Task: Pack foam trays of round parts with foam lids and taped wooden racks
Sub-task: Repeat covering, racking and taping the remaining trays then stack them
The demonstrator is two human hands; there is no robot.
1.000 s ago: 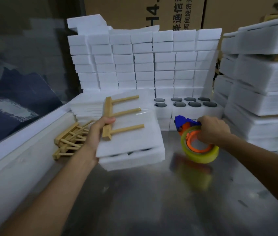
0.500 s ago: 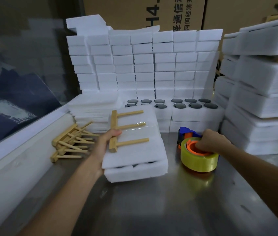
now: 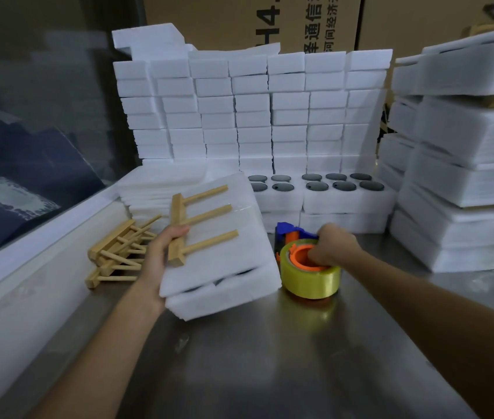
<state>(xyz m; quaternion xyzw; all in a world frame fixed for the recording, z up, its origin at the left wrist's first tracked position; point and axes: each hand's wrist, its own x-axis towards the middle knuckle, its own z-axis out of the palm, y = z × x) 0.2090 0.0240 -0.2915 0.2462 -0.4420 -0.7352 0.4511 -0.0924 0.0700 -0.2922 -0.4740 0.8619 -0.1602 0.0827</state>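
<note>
The lidded foam tray [image 3: 224, 285], wooden rack [image 3: 191, 223] taped on top, sits mid-tabletop, tilted. The left hand [image 3: 161, 252] has its fingers clamped on tray edge and rack bar. The right hand [image 3: 330, 246] rests its fingers curled into the tape dispenser [image 3: 309, 267] just beside. Taping looks finished; next, stack this pack away.

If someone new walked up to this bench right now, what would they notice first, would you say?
Probably the yellow tape roll on the steel table, gripped by the right hand. Next, the left hand holding a lidded foam tray with a wooden rack on top. White foam stacks wall the back.
</note>
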